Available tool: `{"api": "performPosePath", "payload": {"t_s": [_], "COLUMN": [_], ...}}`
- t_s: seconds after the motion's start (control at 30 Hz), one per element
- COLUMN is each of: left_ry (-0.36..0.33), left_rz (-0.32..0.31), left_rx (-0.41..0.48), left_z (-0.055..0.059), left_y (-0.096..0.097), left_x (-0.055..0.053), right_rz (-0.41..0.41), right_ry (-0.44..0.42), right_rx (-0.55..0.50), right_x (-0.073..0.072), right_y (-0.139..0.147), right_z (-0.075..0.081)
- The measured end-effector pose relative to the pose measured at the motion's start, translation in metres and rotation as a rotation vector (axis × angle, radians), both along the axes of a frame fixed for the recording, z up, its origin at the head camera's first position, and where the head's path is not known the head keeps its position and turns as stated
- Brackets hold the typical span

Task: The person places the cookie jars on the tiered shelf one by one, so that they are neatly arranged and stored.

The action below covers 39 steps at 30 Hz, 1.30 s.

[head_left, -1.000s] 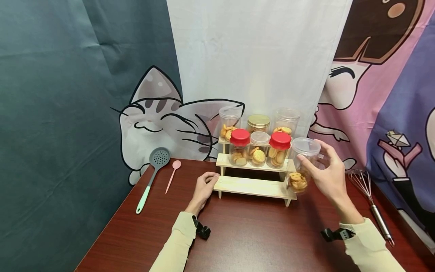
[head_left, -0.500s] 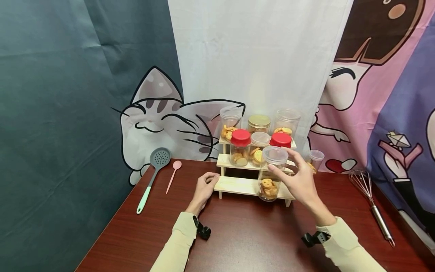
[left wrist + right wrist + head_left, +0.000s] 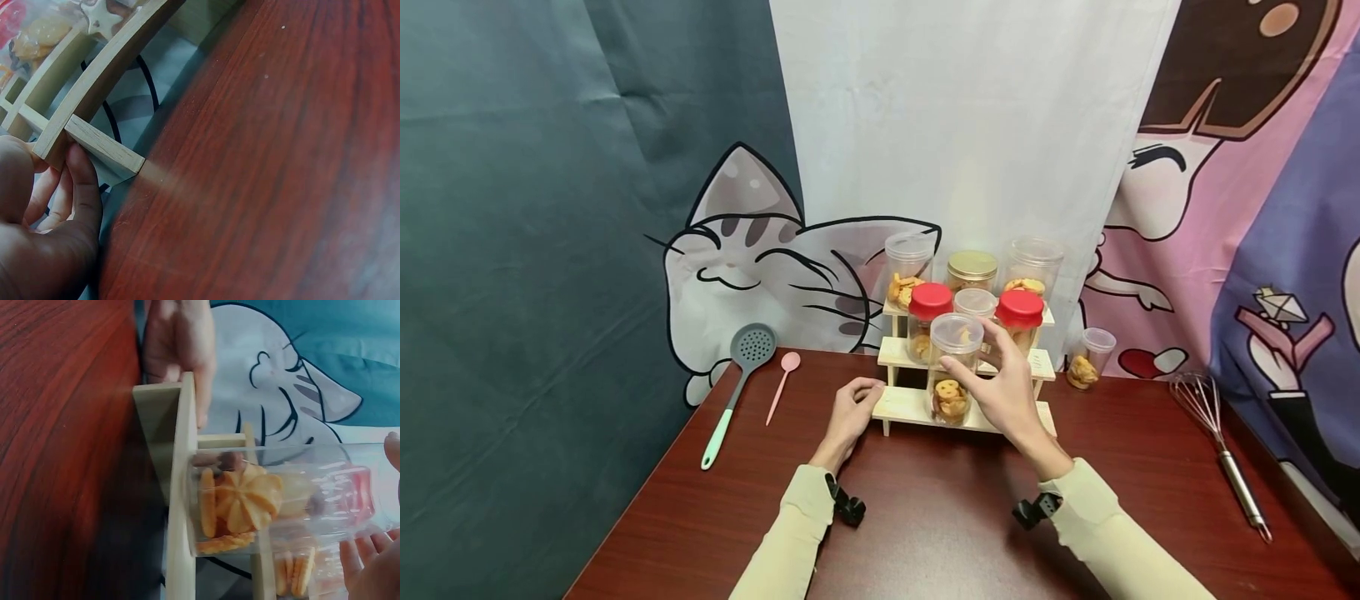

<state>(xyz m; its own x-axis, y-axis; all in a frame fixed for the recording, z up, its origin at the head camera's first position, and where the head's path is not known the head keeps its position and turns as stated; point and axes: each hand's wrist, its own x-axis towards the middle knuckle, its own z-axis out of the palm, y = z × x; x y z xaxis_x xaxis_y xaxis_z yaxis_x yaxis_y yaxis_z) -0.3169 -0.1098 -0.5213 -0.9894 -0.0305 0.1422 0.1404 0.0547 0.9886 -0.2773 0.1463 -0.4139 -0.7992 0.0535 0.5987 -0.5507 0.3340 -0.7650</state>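
Observation:
My right hand (image 3: 1003,392) grips a tall clear jar (image 3: 951,397) of cookies by its upper part, thumb on the near side. The jar stands upright at the lowest step of a three-tier wooden rack (image 3: 898,405), left of its middle. Its base meets the step's board (image 3: 182,519) in the right wrist view. My left hand (image 3: 850,414) pinches the left end of that lowest board, thumb and fingers on either side, as the left wrist view shows. Behind, the middle step bears two red-lidded jars (image 3: 930,302) and a clear-lidded jar (image 3: 975,302), partly hidden.
On the top step are two clear jars (image 3: 910,267) and a gold-lidded jar (image 3: 972,268). A small cookie jar (image 3: 1088,358) stands right of the rack. A whisk (image 3: 1225,458) lies at the right; a slotted turner (image 3: 741,383) and pink spoon (image 3: 783,385) lie left.
My right hand has carried the clear jar leftward, from the rack's right end to the left part of the lowest step. The small jar at right came into view. My left hand stays put.

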Motion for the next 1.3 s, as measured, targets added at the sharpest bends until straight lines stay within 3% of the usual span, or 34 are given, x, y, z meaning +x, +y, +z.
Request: {"api": "performPosePath", "payload": {"t_s": [0.4,0.57,0.87,1.1,1.3], "left_ry": [0.003,-0.003,-0.01,-0.011,-0.014], "left_rz": [0.005,0.006,0.009,0.02,0.015], "left_rx": [-0.011,-0.031,-0.035,-0.046,-0.052], "left_z": [-0.001,-0.003,-0.003,-0.002,0.0], "left_y": [-0.003,-0.003,-0.002,-0.001,-0.001], "left_x": [0.001,0.001,0.0,0.001,0.002], "right_rz": [-0.001,0.015,-0.03,0.042,-0.028], "right_ry": [0.053,0.007,-0.103,-0.046,0.015], "right_rx": [0.011,0.02,0.182,0.095,0.02], "right_x": [-0.008,-0.006,0.005,0.009,0.01], "right_y": [-0.005,-0.004,0.008,0.033,0.06], "right_z": [-0.003,-0.006,-0.017,-0.022,-0.022]}}
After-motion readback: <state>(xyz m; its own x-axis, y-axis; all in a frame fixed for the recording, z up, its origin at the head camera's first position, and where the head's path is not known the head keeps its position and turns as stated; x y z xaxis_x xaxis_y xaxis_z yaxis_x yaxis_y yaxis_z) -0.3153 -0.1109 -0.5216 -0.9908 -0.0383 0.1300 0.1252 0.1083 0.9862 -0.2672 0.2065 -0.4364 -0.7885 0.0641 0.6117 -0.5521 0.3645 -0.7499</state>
